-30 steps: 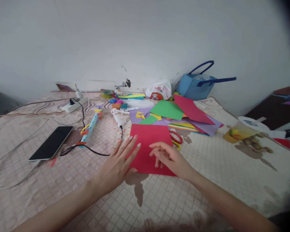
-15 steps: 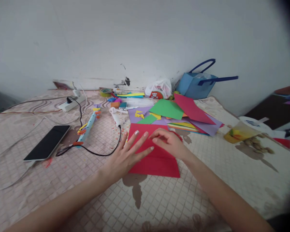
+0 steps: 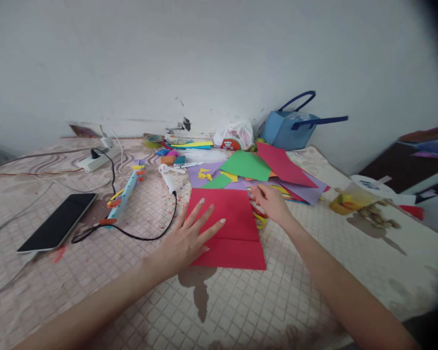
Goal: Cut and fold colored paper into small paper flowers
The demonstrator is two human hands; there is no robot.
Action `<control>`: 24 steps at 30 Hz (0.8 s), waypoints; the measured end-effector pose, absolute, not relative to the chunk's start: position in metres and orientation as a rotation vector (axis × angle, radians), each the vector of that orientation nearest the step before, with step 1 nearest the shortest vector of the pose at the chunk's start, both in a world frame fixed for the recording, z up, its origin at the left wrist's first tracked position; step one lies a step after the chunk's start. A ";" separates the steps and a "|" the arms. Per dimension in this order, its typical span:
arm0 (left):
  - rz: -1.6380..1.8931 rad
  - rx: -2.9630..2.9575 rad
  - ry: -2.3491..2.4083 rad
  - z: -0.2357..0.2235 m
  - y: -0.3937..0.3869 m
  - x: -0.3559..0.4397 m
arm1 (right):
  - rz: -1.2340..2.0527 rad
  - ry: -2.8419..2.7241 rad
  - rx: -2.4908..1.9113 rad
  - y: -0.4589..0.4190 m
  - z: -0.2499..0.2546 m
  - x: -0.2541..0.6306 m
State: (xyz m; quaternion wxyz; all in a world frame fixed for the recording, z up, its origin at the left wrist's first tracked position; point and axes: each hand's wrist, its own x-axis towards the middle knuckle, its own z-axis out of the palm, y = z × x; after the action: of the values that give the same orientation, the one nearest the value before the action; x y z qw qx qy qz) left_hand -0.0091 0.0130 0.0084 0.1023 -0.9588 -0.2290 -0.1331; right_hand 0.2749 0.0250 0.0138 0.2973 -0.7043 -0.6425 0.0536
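A sheet of red paper (image 3: 233,218) lies flat on the table, with a crease running across its lower part. My left hand (image 3: 191,236) rests on the paper's left side, fingers spread. Beyond the paper's upper right edge is my right hand (image 3: 270,201), its fingers curled together; whether anything is between them is hidden. Just below that hand, beside the paper, lie scissors (image 3: 260,222) with what look like red and yellow handles, partly covered. A white glue gun (image 3: 168,179) with a black cord is to the left of the paper.
Coloured paper sheets (image 3: 248,165) pile up behind the red sheet. A phone (image 3: 58,221), a decorated light-blue strip (image 3: 124,197) and a power strip (image 3: 98,159) are at left. To the right stands a plastic cup (image 3: 345,200); a blue bag (image 3: 288,129) leans by the wall.
My right hand has moved off the red paper to its right edge, uncovering more of the sheet and the scissors. My left hand stays spread on the paper. The view has shifted slightly.
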 end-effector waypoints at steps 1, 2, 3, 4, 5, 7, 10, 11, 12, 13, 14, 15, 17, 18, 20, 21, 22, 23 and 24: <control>-0.382 -2.885 -0.687 0.007 0.015 -0.010 | 0.139 -1.719 -1.895 0.030 0.009 0.287; -0.363 -2.947 -0.693 0.005 0.018 -0.009 | 0.155 -1.735 -1.901 0.033 0.003 0.296; -0.343 -3.011 -0.687 0.004 0.020 -0.008 | 0.192 -1.768 -1.898 0.036 -0.002 0.303; -0.324 -3.074 -0.669 0.003 0.021 -0.006 | 0.245 -1.806 -1.884 0.038 -0.008 0.307; -0.311 -3.132 -0.631 0.003 0.022 -0.003 | 0.301 -1.846 -1.870 0.039 -0.013 0.309; -0.309 -3.219 -0.522 0.003 0.023 0.004 | 0.408 -1.920 -1.841 0.039 -0.019 0.311; -0.282 -3.294 -0.368 0.003 0.020 0.014 | 0.533 -1.998 -1.807 0.038 -0.017 0.312; -0.269 -3.310 -0.345 0.001 0.020 0.016 | 0.572 -2.021 -1.795 0.038 -0.015 0.313; -0.253 -3.323 -0.337 0.000 0.019 0.016 | 0.609 -2.043 -1.783 0.037 -0.012 0.314; -0.237 -3.333 -0.336 -0.002 0.018 0.017 | 0.643 -2.062 -1.771 0.036 -0.009 0.315; -0.219 -3.340 -0.340 -0.004 0.018 0.016 | 0.673 -2.079 -1.759 0.035 -0.007 0.315; -0.200 -3.343 -0.349 -0.007 0.018 0.015 | 0.694 -2.092 -1.749 0.033 -0.005 0.315; -0.178 -3.336 -0.369 -0.012 0.018 0.013 | 0.689 -2.112 -1.756 0.031 -0.002 0.314; -0.175 -3.332 -0.374 -0.014 0.018 0.012 | 0.665 -2.117 -1.774 0.030 -0.002 0.313; -0.185 -3.323 -0.387 -0.017 0.017 0.012 | 0.603 -2.110 -1.823 0.029 -0.002 0.312; -0.196 -3.320 -0.391 -0.017 0.017 0.012 | 0.579 -2.100 -1.845 0.029 -0.002 0.312; -0.205 -3.320 -0.393 -0.018 0.017 0.012 | 0.567 -2.087 -1.860 0.029 -0.002 0.312; -0.210 -3.322 -0.396 -0.018 0.017 0.012 | 0.562 -2.073 -1.867 0.028 -0.002 0.314; -0.213 -3.327 -0.400 -0.018 0.017 0.012 | 0.561 -2.055 -1.868 0.027 -0.002 0.317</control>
State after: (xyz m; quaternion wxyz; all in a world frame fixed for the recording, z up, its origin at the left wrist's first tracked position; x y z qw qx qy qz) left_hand 0.0124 0.0167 -0.0177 -0.1078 -0.9851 -0.1185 -0.0630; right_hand 0.3165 0.0269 -0.0022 0.1534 -0.6516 -0.7167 0.1956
